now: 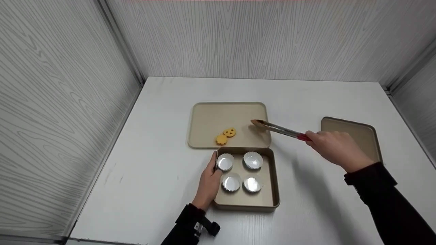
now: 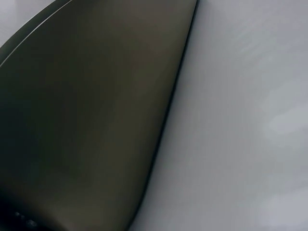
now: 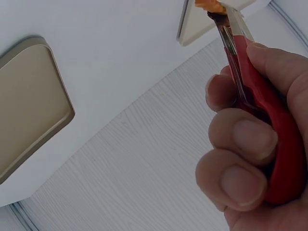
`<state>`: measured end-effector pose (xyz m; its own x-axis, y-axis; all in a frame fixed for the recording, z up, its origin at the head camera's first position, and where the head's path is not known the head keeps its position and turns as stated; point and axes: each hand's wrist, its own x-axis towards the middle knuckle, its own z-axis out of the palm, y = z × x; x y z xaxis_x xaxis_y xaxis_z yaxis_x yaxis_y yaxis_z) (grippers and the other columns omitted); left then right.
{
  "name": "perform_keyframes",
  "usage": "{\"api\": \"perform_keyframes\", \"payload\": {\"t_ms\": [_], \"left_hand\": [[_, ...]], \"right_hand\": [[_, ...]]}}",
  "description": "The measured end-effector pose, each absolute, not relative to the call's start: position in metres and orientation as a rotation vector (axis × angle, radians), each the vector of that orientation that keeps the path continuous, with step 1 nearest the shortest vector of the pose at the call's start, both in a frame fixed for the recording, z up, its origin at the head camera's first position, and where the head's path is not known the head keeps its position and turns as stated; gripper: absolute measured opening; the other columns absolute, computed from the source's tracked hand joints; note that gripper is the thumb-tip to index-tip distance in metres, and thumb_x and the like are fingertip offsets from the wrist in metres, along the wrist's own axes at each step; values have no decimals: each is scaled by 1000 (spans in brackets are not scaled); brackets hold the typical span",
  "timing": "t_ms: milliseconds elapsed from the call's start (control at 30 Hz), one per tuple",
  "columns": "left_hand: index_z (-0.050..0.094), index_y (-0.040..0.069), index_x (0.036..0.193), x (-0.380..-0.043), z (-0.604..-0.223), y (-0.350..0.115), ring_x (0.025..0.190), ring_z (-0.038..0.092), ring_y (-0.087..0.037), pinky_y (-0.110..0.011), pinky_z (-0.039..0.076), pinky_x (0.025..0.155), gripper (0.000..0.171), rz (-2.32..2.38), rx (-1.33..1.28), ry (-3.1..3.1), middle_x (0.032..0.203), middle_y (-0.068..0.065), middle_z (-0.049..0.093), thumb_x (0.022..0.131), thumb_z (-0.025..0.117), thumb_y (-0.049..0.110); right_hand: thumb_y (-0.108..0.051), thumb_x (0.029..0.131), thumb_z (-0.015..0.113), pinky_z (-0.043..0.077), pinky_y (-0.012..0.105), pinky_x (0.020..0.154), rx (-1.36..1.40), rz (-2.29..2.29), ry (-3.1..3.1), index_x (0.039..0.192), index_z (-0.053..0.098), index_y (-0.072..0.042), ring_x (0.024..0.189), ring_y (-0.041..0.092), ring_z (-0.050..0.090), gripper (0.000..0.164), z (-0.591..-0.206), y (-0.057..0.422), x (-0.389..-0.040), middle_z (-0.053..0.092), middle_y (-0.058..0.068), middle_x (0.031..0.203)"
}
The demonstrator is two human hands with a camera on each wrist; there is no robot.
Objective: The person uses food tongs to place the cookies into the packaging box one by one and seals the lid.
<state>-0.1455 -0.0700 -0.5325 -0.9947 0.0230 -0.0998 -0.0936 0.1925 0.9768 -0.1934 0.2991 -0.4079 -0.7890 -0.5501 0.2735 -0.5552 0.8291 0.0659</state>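
Red-handled metal tongs [image 3: 284, 159] are gripped in my right hand [image 1: 335, 148], fingers curled round the handles. Their tips reach over the right side of a flat beige tray [image 1: 218, 115] in the head view. At the tips, the right wrist view has a small orange-yellow piece [image 3: 210, 6], partly cut off by the frame. My left hand [image 1: 208, 182] holds the left wall of a deep square baking pan [image 1: 247, 203], thumb at the rim. Several white fluted cups [image 1: 253, 160] stand inside. On the flat tray lie a yellow cookie with holes [image 1: 230, 132] and a flower-shaped yellow cookie [image 1: 221, 139].
Another beige tray [image 1: 351, 134] sits on the right of the white table, partly behind my right forearm. Grey wood-grain panels [image 1: 238, 37] rise at the back and both sides. The pan's outer wall [image 2: 106, 106] fills much of the left wrist view.
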Motion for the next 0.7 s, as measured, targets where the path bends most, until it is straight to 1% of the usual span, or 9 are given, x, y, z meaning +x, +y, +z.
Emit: {"api": "perform_keyframes", "payload": {"t_ms": [167, 467, 700], "left_hand": [[23, 11, 164, -146, -532, -70, 155, 20, -22, -42, 17, 126, 68, 1941, -67, 2363, 168, -3, 24, 98, 42, 8], [25, 12, 163, -147, -534, -70, 155, 21, -23, -42, 17, 127, 68, 1957, -85, 2363, 168, -3, 27, 98, 43, 9], [25, 12, 163, -146, -533, -69, 155, 21, -21, -40, 17, 127, 68, 1977, -82, 2340, 168, -3, 26, 98, 43, 8]], "right_hand": [[-12, 91, 73, 28, 32, 39, 800, 111, -2747, 91, 57, -9, 47, 17, 36, 16, -411, 301, -195, 50, 1, 58], [-12, 95, 67, 29, 31, 47, 715, 264, -2826, 84, 54, -14, 54, 17, 37, 17, -410, 299, -193, 42, -6, 58], [-11, 96, 67, 28, 30, 49, 703, 361, -2821, 88, 60, -13, 55, 15, 37, 11, -409, 298, -193, 41, -7, 60]]}}
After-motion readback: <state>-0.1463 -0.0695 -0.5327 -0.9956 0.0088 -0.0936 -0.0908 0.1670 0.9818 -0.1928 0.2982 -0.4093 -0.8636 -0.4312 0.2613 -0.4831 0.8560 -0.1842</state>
